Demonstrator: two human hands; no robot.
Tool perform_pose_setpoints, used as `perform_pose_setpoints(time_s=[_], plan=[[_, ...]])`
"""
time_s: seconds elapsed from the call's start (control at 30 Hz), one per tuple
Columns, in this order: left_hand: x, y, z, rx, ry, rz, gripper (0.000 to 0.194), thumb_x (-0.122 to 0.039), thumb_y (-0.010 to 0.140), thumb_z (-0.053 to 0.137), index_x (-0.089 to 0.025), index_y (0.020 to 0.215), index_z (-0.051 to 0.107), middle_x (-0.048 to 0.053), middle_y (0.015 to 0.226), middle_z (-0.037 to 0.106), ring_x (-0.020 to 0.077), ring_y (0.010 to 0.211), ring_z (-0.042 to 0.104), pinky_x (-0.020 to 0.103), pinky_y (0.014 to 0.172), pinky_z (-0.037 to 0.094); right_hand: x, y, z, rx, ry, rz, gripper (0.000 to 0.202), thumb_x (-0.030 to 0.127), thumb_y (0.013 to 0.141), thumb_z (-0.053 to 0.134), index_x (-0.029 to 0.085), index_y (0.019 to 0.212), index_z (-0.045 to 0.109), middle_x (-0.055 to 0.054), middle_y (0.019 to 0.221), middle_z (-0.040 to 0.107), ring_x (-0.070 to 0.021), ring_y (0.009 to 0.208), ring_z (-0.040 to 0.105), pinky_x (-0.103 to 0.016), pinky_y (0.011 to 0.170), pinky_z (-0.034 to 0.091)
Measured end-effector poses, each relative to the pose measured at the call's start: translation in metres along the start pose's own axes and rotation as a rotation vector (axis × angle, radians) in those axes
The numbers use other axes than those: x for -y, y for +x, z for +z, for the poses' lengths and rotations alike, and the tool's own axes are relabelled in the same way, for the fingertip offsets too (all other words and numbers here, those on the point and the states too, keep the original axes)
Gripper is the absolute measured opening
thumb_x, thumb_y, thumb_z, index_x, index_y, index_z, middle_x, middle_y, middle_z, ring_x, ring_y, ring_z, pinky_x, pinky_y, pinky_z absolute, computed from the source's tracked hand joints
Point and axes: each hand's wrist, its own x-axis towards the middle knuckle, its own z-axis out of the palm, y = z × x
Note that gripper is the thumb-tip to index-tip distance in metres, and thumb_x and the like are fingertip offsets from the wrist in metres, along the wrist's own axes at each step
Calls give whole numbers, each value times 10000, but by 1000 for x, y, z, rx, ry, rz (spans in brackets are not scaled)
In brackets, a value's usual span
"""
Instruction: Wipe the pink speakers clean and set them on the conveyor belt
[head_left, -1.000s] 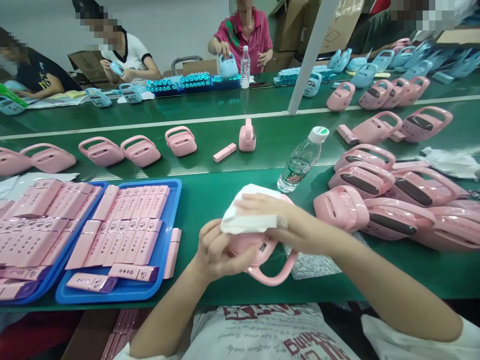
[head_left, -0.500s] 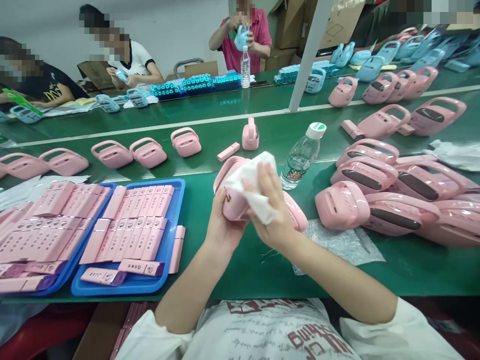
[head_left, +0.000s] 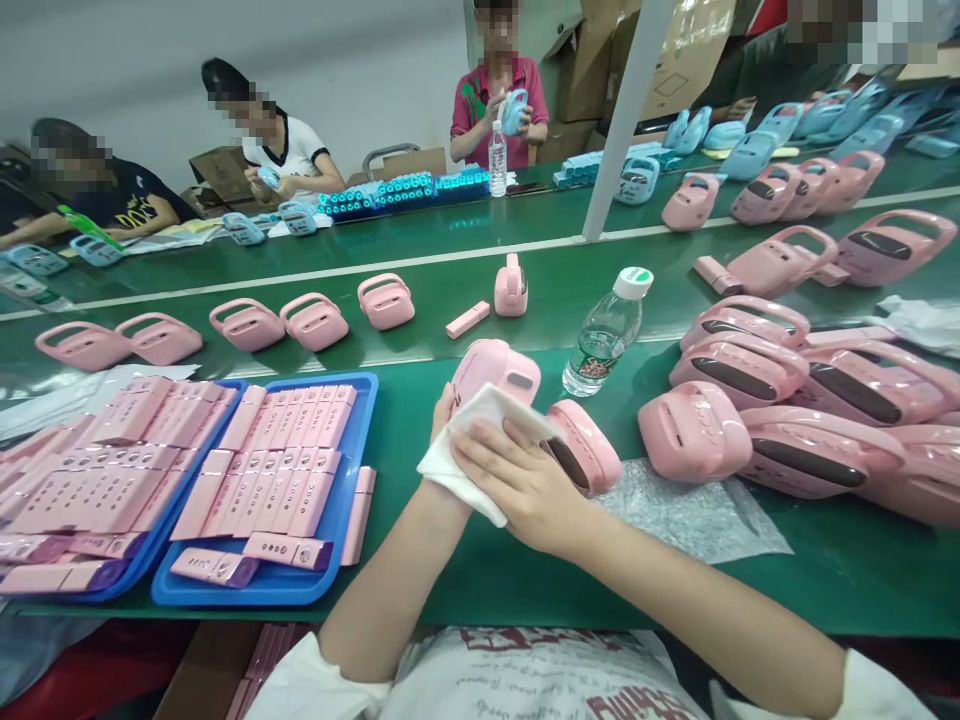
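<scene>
Holds pink device (head_left: pixel 491 370) in left hand (head_left: pixel 444 408), over the near side of green bench (head_left: pixel 525 585), front and centre. Sits tilted, with grey oval (head_left: pixel 523 380) on the exposed end, turned right and toward the wearer. Cannot confirm the long axis, owing to white cloth (head_left: pixel 495 402) across the lower part.

Left hand: closed around the lower left side, mostly hidden behind the cloth. Right hand (head_left: pixel 521 485): holding the cloth against the device, with fingers extended nearly flat.

Just to the right, beyond the right wrist: second pink device (head_left: pixel 586 447), with long axis from upper left to lower right in view and dark panel toward the wearer. Near it: clear plastic sheet (head_left: pixel 712 525) and, farther right, pile of pink handled devices (head_left: pixel 795 460). Beyond the hands, slightly right: water bottle (head_left: pixel 604 345), capped and standing. To the left: blue tray (head_left: pixel 366 405), filled with slim pink pieces (head_left: pixel 296 485), beside a second loaded tray.

Farther across the glossy surface: spaced row of pink devices (head_left: pixel 386 302), then a pale strip and grey post (head_left: pixel 626 120). On the far side: seated co-workers, blue handled devices (head_left: pixel 750 155), cardboard boxes (head_left: pixel 694 55) and a pale wall (head_left: pixel 360 70).
</scene>
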Motion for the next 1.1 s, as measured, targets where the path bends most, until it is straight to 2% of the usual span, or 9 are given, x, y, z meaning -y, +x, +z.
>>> perform_pose_setpoints(time_s=[0.07, 0.17, 0.3, 0.43, 0.57, 0.73, 0.87, 1.0, 1.1], plan=[[-2, 4, -5, 15, -184, -220, 677, -781, 790, 456, -156, 903, 692, 146, 848, 731, 344, 907, 739, 473, 809, 633, 0, -7, -11, 15, 197, 56, 372, 156, 954, 427, 94, 1279, 596, -153, 1328, 638, -241, 1410, 437, -437, 1160, 403], [2, 16, -11, -163, -469, -360, 474, -553, 762, 628, -198, 1076, 633, 97, 1006, 737, 279, 979, 720, 376, 753, 632, -7, -16, -42, -74, 420, 259, 337, 254, 995, 366, 203, 1179, 644, -98, 1155, 729, -229, 1188, 650, -445, 1050, 514], [19, 59, -14, -316, -304, -150, 612, -318, 621, 732, -241, 1194, 531, 75, 1199, 682, 273, 1044, 682, 324, 675, 599, -21, -36, -70, -360, 538, 499, 318, 361, 995, 430, 229, 1120, 691, -69, 950, 756, -229, 850, 737, -365, 771, 619], [37, 125, 2, -299, -78, 75, 698, -200, 499, 782, -207, 1154, 542, 80, 1200, 647, 266, 1108, 632, 367, 891, 549, -38, -59, -66, -652, 442, 870, 248, 402, 927, 585, 207, 914, 738, -38, 731, 708, -197, 655, 671, -285, 549, 562], [45, 186, 36, -211, 32, 171, 656, -94, 438, 790, -178, 1058, 590, 66, 1093, 652, 285, 1099, 608, 382, 954, 502, -53, -64, -64, -678, 457, 875, 297, 461, 871, 649, 210, 726, 712, 4, 523, 574, -146, 458, 523, -247, 405, 470], [52, 254, 95, -67, 90, 240, 655, -125, 479, 837, -188, 1078, 580, 70, 1132, 631, 281, 1127, 586, 392, 987, 469, -55, -64, -69, -767, 412, 885, 315, 479, 876, 630, 210, 749, 735, -28, 597, 658, -169, 500, 600, -259, 470, 544], [67, 307, 150, -21, 133, 248, 629, -140, 537, 835, -184, 1083, 523, 77, 1146, 579, 253, 1129, 558, 387, 1011, 431, -52, -77, -62, -626, 322, 847, 342, 433, 939, 522, 218, 854, 773, -42, 586, 668, -180, 460, 598, -256, 414, 521], [87, 340, 192, -15, 205, 223, 669, -94, 564, 836, -176, 1102, 447, 131, 1236, 447, 257, 1194, 481, 380, 1052, 382, -51, -104, -52, -517, 128, 743, 268, 376, 893, 601, 261, 1080, 755, -70, 910, 780, -266, 723, 748, -317, 603, 636], [101, 346, 206, 42, 284, 201, 661, -96, 573, 854, -159, 1080, 435, 166, 1235, 409, 279, 1197, 465, 397, 1059, 371, -52, -123, -48, -506, 107, 772, 291, 385, 874, 619, 317, 1130, 738, -60, 983, 777, -310, 812, 756, -376, 668, 655]])
